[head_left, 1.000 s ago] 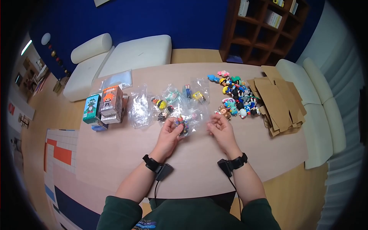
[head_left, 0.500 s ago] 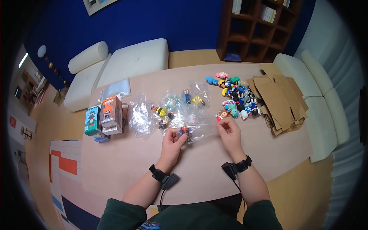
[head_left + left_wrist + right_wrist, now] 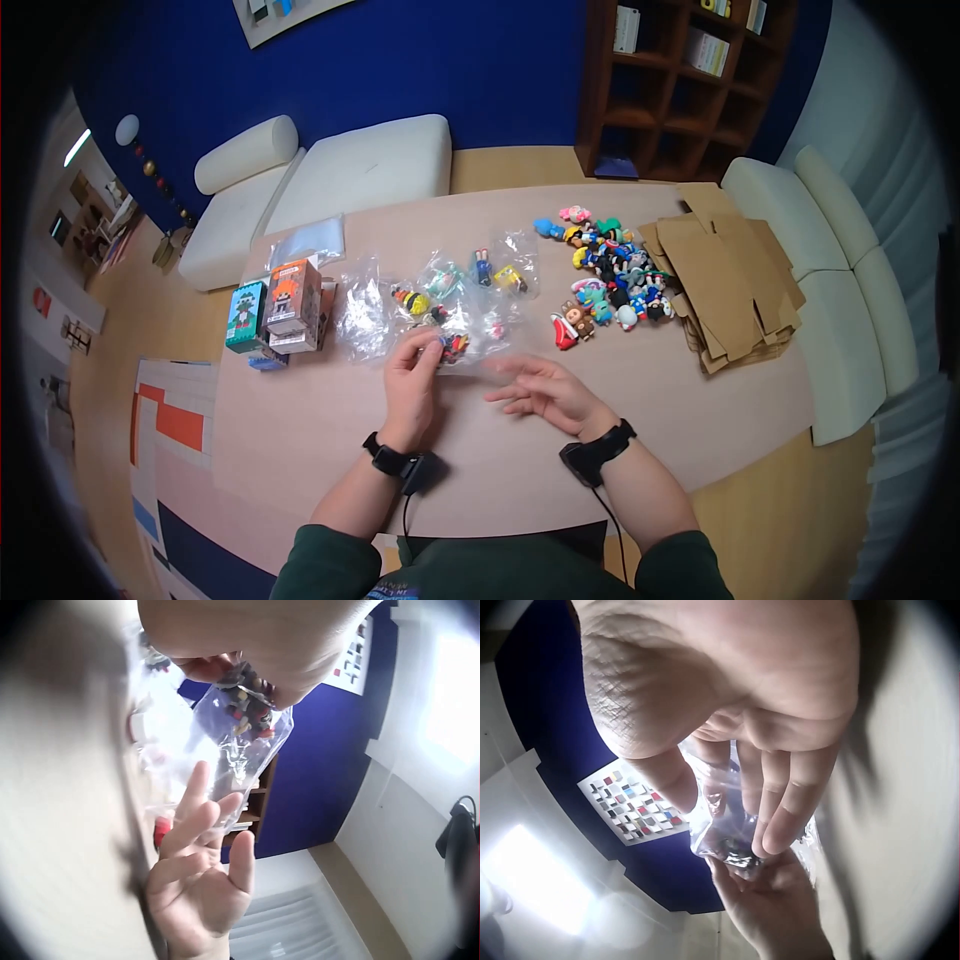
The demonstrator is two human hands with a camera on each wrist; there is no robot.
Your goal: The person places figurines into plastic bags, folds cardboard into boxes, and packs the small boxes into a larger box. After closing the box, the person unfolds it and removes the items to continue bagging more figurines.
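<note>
Between thumb and fingers, my left hand (image 3: pixel 409 385) pinches a clear bag with a small red and dark figure (image 3: pixel 453 348) inside. In the left wrist view the bagged figure (image 3: pixel 249 701) hangs from those fingers, the bag's other end reaching toward my right hand (image 3: pixel 199 889). My right hand (image 3: pixel 548 395) has its fingers spread loosely beside the bag, with no clear grip on it. Behind lie more bagged figures, among them a yellow and black one (image 3: pixel 411 300), a blue one (image 3: pixel 483 268) and a yellow one (image 3: pixel 511 279).
Small boxes (image 3: pixel 293 298) stand at the left, with flat clear bags (image 3: pixel 308 243) behind them. Unbagged figures (image 3: pixel 620 270) are heaped right of centre, a brown and red one (image 3: pixel 573 327) at their near edge. Flattened cardboard (image 3: pixel 735 290) lies at the right.
My right hand has moved left and nearer my body, its fingers spreading from their pinch at the bag's end. My left hand and the bagged figure have shifted slightly left.
</note>
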